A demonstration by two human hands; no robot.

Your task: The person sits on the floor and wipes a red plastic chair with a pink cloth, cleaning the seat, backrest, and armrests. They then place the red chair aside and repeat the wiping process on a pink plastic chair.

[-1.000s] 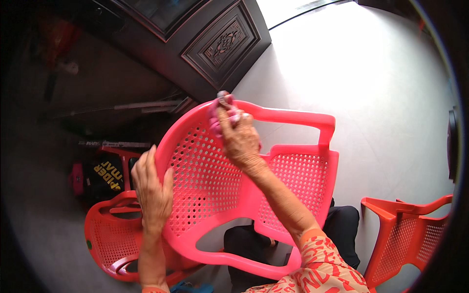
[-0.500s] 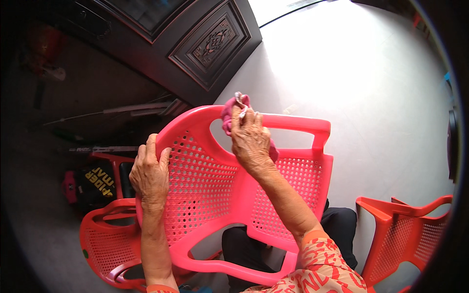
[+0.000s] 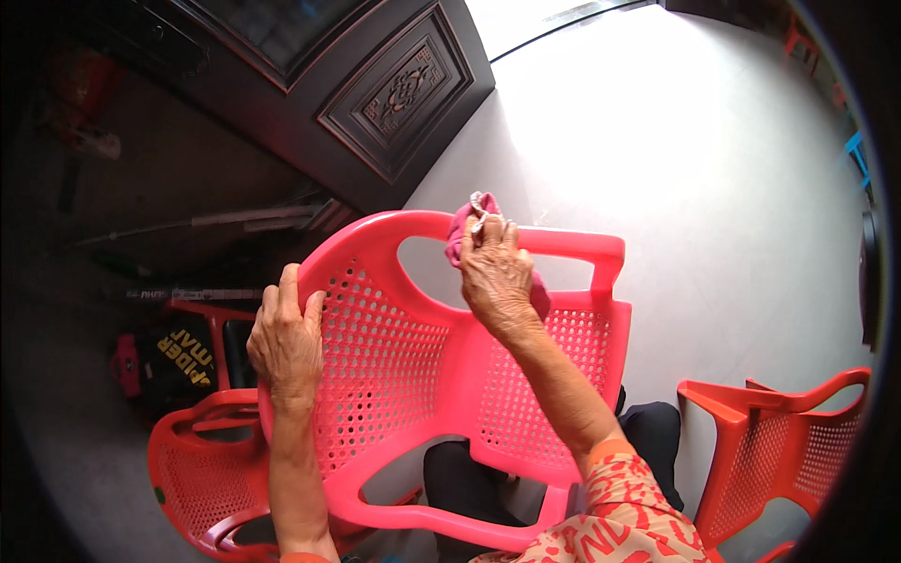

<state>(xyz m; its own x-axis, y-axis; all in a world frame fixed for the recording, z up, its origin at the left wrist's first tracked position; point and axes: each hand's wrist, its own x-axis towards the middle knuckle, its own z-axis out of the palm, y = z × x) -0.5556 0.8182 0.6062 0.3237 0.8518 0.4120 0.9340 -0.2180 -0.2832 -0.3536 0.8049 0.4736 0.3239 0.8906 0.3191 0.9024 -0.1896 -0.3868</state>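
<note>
A pink plastic armchair (image 3: 460, 375) with small holes through its back and seat lies tilted in front of me, over my dark trouser legs. My left hand (image 3: 289, 342) grips the edge of its backrest, fingers over the outer side and thumb on the inner face. On the far armrest, my right hand (image 3: 497, 277) presses a crumpled pink cloth (image 3: 461, 236) with a whitish edge against the rail. Part of the cloth hangs out below that hand, beside the armrest opening. The right fingertips are partly buried in the cloth.
Red plastic chairs stand at the lower left (image 3: 202, 479) and lower right (image 3: 760, 450). A dark carved door (image 3: 404, 94) stands beyond the pink chair, near bright pale floor (image 3: 601, 159). At left lies a black bag (image 3: 178, 361) with yellow lettering.
My right hand and the cloth have slid a little to the right along the far armrest. The left hand keeps its hold on the backrest. The view has shifted slightly.
</note>
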